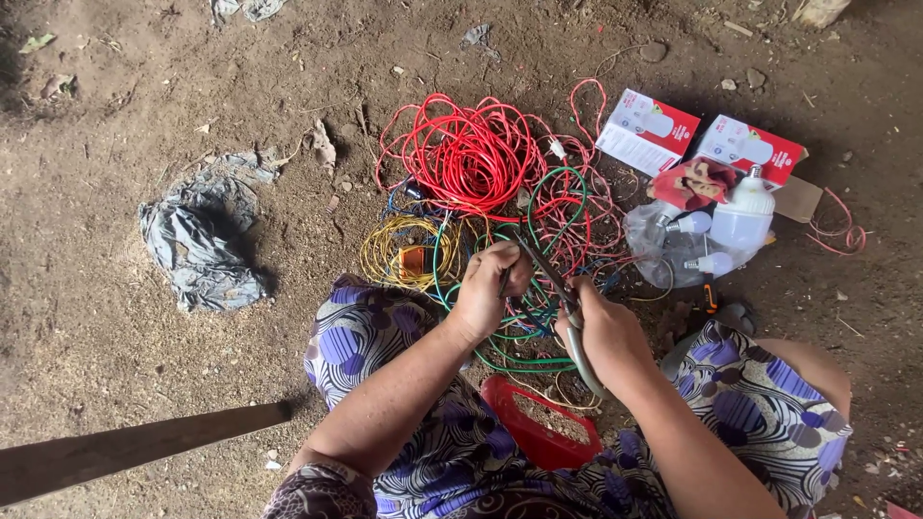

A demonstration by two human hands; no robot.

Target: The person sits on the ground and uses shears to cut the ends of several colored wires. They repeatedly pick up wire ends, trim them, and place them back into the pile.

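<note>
The person squats on a dirt floor (pixel 115 317), wire coils spread in front. The left hand (pixel 490 288) is clenched round a thin dark wire end (pixel 504 281), pinched up near the thumb. The right hand (pixel 604 327) grips a pair of pliers (pixel 567 312) w/ grey handles; the dark nose points up-left toward the left hand, tip just beside the wire. Jaws too small to tell if they bite the wire or not.

Step in hand, judged from this: working the wire end w/ the pliers, prob. stripping or cutting it. The next move calls for a steady left-hand hold and a light squeeze, so the tool nips the sheath, not the core.

Around: green wire (pixel 538 336) loops under both hands, yellow coil (pixel 404 252) to the left, big red coil (pixel 471 154) on the far side. Right & far: two red-and-white boxes (pixel 646 130), a clear bag (pixel 663 250) w/ white bulbs (pixel 742 219). A red tray (pixel 538 423) sits near, between the knees. A crumpled grey bag (pixel 202 240) lies well apart on the left; a wood plank (pixel 125 447) at near left.
</note>
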